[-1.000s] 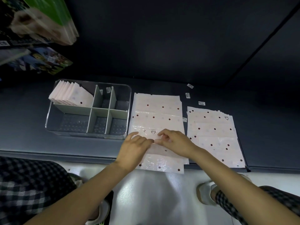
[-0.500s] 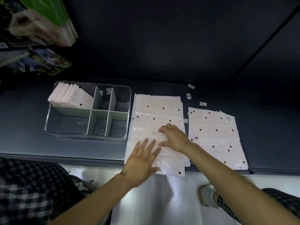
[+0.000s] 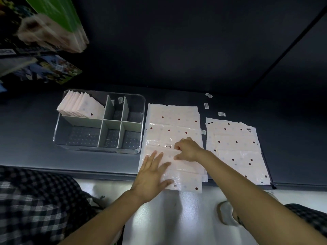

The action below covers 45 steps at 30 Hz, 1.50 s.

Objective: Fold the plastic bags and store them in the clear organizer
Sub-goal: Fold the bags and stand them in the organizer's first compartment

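Head view: a dark worktop [image 3: 35, 124] carries a clear organizer [image 3: 58, 126] on the left, a stack of plastic bags [image 3: 173, 117] in the middle and a second stack [image 3: 235, 138] just beside it on the right. The bags are pale pink with dark and faint dots; the right stack's top bag bears a small triangle mark [image 3: 249, 129] at its far right corner, too small to read. A similar printed mark [image 3: 169, 146] shows on the middle stack just left of the right hand's fingers, also unreadable.

The left hand [image 3: 152, 175] lies flat, fingers spread, its grip open, pressing the near part of the top bag, whose near edge hangs past the worktop's front. The right hand [image 3: 188, 149] rests on the same bag with fingers curled at a fold line; whether the grip pinches the plastic cannot be told.

Folded bags [image 3: 81, 106] stand in a leaning row in the organizer's far left compartment. The other compartments, split by grey dividers [image 3: 109, 124], show only a dotted floor.

Small white barcode stickers [image 3: 221, 114] lie on the worktop beyond the stacks; their print is illegible. Blurred colourful packages [image 3: 49, 29] at upper left are cut off by the frame.
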### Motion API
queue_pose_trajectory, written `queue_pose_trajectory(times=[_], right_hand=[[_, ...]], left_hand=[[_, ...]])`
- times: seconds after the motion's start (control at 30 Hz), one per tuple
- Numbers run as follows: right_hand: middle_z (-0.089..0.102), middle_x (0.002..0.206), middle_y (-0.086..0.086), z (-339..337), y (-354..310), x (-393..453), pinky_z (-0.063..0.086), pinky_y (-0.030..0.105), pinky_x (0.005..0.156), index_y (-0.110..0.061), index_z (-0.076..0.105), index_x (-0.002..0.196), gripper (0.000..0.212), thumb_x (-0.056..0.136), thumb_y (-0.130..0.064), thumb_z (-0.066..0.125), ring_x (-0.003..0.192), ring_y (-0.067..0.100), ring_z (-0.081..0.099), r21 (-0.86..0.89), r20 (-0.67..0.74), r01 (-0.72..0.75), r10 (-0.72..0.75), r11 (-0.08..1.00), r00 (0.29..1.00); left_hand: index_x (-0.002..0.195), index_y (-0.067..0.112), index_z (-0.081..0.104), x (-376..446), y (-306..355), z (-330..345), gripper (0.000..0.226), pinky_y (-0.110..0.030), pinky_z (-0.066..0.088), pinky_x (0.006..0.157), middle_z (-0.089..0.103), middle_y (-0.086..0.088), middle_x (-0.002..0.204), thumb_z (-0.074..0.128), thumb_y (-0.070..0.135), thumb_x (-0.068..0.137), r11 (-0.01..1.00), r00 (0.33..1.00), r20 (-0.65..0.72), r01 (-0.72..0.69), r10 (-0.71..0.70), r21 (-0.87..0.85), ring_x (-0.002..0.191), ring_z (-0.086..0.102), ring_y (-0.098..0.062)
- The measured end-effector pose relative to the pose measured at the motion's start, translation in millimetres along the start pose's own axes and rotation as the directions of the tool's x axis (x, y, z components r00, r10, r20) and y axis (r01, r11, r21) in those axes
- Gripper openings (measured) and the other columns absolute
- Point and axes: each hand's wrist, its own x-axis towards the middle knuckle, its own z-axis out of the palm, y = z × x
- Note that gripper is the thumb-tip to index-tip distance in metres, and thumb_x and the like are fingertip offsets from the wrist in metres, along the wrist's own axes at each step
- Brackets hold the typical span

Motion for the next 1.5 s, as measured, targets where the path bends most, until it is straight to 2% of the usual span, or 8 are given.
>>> queue_pose_trajectory(times=[0.13, 0.23, 0.37, 0.53, 0.7, 1.0, 1.23, 1.5], right_hand=[[0.051, 0.092, -0.001, -9.9, 3.2, -24.7, 0.035, 0.023, 0.061, -0.011, 0.051, 0.096, 0.017, 0.091, -0.025, 0.060, 0.085, 0.019, 0.049, 0.467, -0.106, -0.033, 0.093, 0.883, 0.990], [0.063, 0.103, 0.003, -12.8, 1.1, -53.9, 0.050, 0.029, 0.073, -0.009, 0.055, 0.110, 0.023, 0.091, -0.022, 0.060, 0.090, 0.020, 0.061, 0.774, -0.191, 0.016, 0.210, 0.633, 0.959], [0.069, 0.105, 0.002, -10.7, -12.1, -88.1, 0.055, 0.034, 0.079, -0.018, 0.058, 0.106, 0.017, 0.090, -0.021, 0.062, 0.091, 0.018, 0.068, 0.923, -0.230, 0.145, 0.209, 0.358, 0.951], [0.073, 0.094, -0.004, -15.7, -39.3, -110.9, 0.055, 0.025, 0.068, -0.022, 0.060, 0.103, 0.015, 0.088, -0.020, 0.064, 0.084, 0.013, 0.070, 0.938, -0.277, 0.227, 0.170, 0.263, 0.946], [0.073, 0.095, 0.010, -25.9, -46.4, -127.6, 0.056, 0.027, 0.075, -0.009, 0.064, 0.106, 0.016, 0.092, -0.013, 0.059, 0.085, 0.019, 0.069, 0.948, -0.260, 0.232, 0.106, 0.218, 0.960], [0.072, 0.095, 0.012, -48.1, -45.9, -152.1, 0.055, 0.024, 0.070, -0.010, 0.071, 0.093, 0.020, 0.090, 0.002, 0.055, 0.083, 0.019, 0.069, 0.937, -0.346, 0.342, 0.040, 0.074, 0.937], [0.069, 0.072, 0.000, -48.3, -55.1, -155.9, 0.049, 0.017, 0.056, -0.008, 0.069, 0.073, 0.034, 0.088, 0.012, 0.045, 0.066, 0.011, 0.063, 0.853, -0.502, 0.468, 0.113, 0.231, 0.858], [0.073, 0.096, -0.011, -42.7, -61.2, -154.1, 0.046, 0.011, 0.073, -0.030, 0.076, 0.076, 0.051, 0.087, 0.010, 0.047, 0.092, 0.002, 0.065, 0.688, -0.614, 0.514, 0.033, 0.512, 0.789]], left_hand=[[0.115, 0.013, 0.051, 7.0, 14.5, -34.6, 0.036, -0.022, 0.033, 0.093, 0.047, 0.002, 0.121, 0.064, 0.032, 0.087, 0.878, 0.871, -0.375, 0.121, -0.318, -0.464, 0.119, 0.042, -0.018], [0.119, 0.012, 0.050, 20.0, 28.6, -63.4, 0.039, -0.024, 0.038, 0.090, 0.050, 0.004, 0.115, 0.063, 0.031, 0.088, 0.516, 0.807, -0.059, 0.319, -0.588, -0.795, 0.113, 0.048, -0.015], [0.114, 0.005, 0.059, 19.3, 45.2, -93.2, 0.032, -0.027, 0.052, 0.087, 0.067, -0.008, 0.106, 0.064, 0.024, 0.089, 0.104, 0.858, 0.264, 0.341, -0.440, -0.934, 0.094, 0.065, -0.018], [0.078, 0.001, 0.067, -0.1, 58.0, -119.9, 0.013, -0.026, 0.058, 0.070, 0.071, -0.011, 0.082, 0.063, 0.007, 0.088, 0.151, 0.889, 0.159, 0.244, -0.430, -0.958, 0.072, 0.069, -0.018], [0.082, -0.002, 0.068, -17.3, 52.6, -147.3, 0.011, -0.021, 0.056, 0.060, 0.070, -0.008, 0.075, 0.060, 0.003, 0.089, 0.256, 0.916, 0.094, 0.206, -0.390, -0.944, 0.063, 0.067, -0.013], [0.066, 0.020, 0.076, -25.9, 55.4, -169.2, 0.038, -0.020, 0.054, 0.056, 0.072, -0.002, 0.070, 0.057, -0.005, 0.088, 0.105, 0.950, 0.077, 0.113, -0.303, -0.988, 0.062, 0.070, -0.013], [0.101, 0.011, 0.067, -22.2, 54.1, -167.4, 0.020, -0.027, 0.057, 0.060, 0.073, -0.012, 0.086, 0.052, 0.024, 0.096, -0.113, 0.917, 0.214, 0.186, -0.338, -0.976, 0.073, 0.071, -0.020], [0.098, 0.004, 0.069, -21.6, 59.5, -156.2, 0.021, -0.025, 0.056, 0.064, 0.072, -0.007, 0.086, 0.058, 0.021, 0.092, -0.040, 0.881, 0.221, 0.225, -0.419, -0.973, 0.073, 0.067, -0.016]])
